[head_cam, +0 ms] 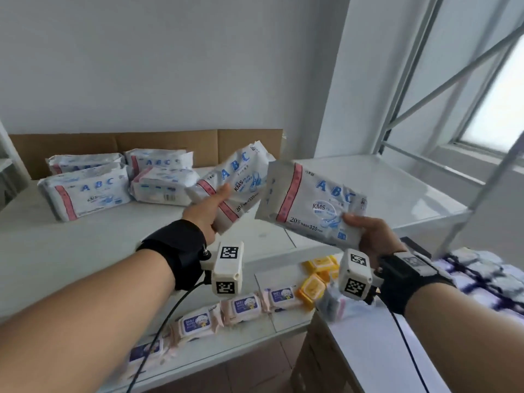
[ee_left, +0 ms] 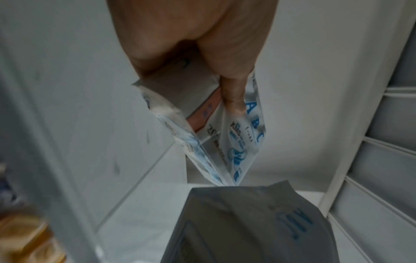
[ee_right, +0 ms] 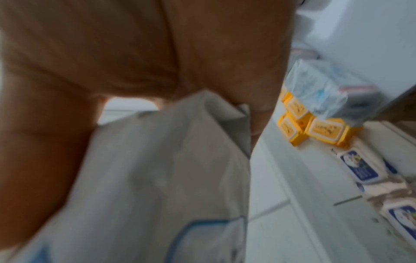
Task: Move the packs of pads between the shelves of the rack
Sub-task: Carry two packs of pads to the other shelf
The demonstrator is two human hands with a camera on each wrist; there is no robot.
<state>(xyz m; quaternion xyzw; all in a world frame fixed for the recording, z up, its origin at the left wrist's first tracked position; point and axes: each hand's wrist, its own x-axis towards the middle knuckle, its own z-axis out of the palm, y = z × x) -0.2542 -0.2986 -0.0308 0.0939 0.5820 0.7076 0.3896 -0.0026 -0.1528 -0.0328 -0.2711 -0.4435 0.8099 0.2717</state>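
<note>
Each hand carries a white pack of pads with blue "ABC" lettering and a pink stripe, raised above the white upper shelf (head_cam: 382,188). My left hand (head_cam: 211,207) grips one pack (head_cam: 241,180) by its lower end, thumb on the front; in the left wrist view that hand (ee_left: 227,74) clamps the same pack (ee_left: 238,140). My right hand (head_cam: 365,231) holds the second pack (head_cam: 309,202) by its lower right corner. That pack (ee_right: 162,178) fills the blurred right wrist view under the palm (ee_right: 135,62). Several more packs (head_cam: 85,191) lie at the shelf's back left.
A cardboard sheet (head_cam: 170,143) stands against the wall behind the packs. On the lower shelf (head_cam: 278,321) lie wet-wipe packs (head_cam: 246,304) and yellow boxes (head_cam: 312,287). A slanted white rack post (head_cam: 487,182) and a window are at the right. A patterned cloth (head_cam: 487,273) lies lower right.
</note>
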